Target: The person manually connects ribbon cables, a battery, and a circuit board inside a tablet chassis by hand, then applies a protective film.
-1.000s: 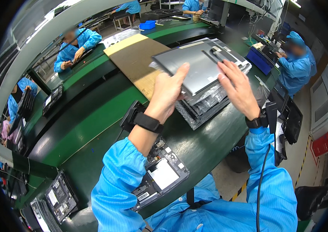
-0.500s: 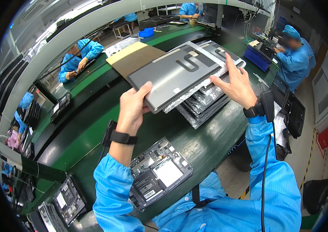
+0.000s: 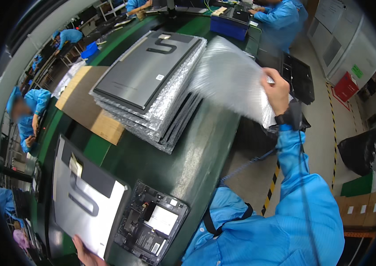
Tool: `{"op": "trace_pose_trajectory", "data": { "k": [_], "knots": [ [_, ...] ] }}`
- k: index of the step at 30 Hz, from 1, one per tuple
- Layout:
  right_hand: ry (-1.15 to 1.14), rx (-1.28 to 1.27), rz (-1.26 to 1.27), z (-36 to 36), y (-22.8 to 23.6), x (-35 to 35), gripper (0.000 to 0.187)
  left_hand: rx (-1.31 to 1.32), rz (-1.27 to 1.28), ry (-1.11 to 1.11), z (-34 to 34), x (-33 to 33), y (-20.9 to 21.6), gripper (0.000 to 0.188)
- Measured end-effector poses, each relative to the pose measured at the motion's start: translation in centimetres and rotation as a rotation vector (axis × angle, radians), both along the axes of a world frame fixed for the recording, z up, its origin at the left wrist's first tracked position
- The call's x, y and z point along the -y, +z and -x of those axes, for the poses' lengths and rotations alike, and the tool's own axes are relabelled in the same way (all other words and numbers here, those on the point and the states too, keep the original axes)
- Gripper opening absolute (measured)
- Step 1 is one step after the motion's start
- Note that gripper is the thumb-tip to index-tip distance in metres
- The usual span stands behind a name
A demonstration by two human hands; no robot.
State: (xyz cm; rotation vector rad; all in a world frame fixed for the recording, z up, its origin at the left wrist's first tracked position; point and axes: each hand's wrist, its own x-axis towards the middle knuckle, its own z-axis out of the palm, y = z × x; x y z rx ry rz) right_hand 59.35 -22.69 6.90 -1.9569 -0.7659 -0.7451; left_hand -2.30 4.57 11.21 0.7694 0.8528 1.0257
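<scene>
At the lower left my left hand (image 3: 87,253) grips the near edge of a flat grey display panel (image 3: 108,221), its back with a dark strip facing up. My right hand (image 3: 277,92) pinches the edge of a bubble wrap sheet (image 3: 228,73), which is blurred and stretches left toward the stack. Another grey panel (image 3: 128,66) lies on top of that stack, with layers of silvery bubble wrap (image 3: 170,104) under it. Close beside the held panel, an opened device with a bare battery and boards (image 3: 161,221) lies on the green bench (image 3: 197,155).
Brown cardboard (image 3: 75,104) lies left of the stack. A blue bin (image 3: 230,25) stands at the far end, near a co-worker (image 3: 279,20). Another co-worker (image 3: 30,111) works at the left. Past the bench's right edge are black covers (image 3: 299,80) and striped floor tape (image 3: 271,188).
My left hand has carried the panel from over the stack to the lower left. My right hand has pulled a bubble wrap sheet to the right. The view has swung right.
</scene>
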Motion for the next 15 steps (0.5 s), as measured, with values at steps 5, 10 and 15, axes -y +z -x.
{"op": "trace_pose_trajectory", "data": {
  "k": [5,10,15],
  "knots": [
    [-0.235,-0.075,0.479,-13.0,-13.0,12.5,0.019,-0.267,-0.140,0.127,-0.7,1.2,-1.2,0.054],
    [-0.366,-0.035,0.500,-14.3,-20.8,6.2,0.048,-0.314,-0.151,0.126,-1.8,2.6,-0.5,0.057],
    [-0.422,-0.019,0.817,-18.5,-42.2,3.6,0.056,-0.447,-0.171,0.146,-2.0,5.1,0.2,0.058]
  ]
}}
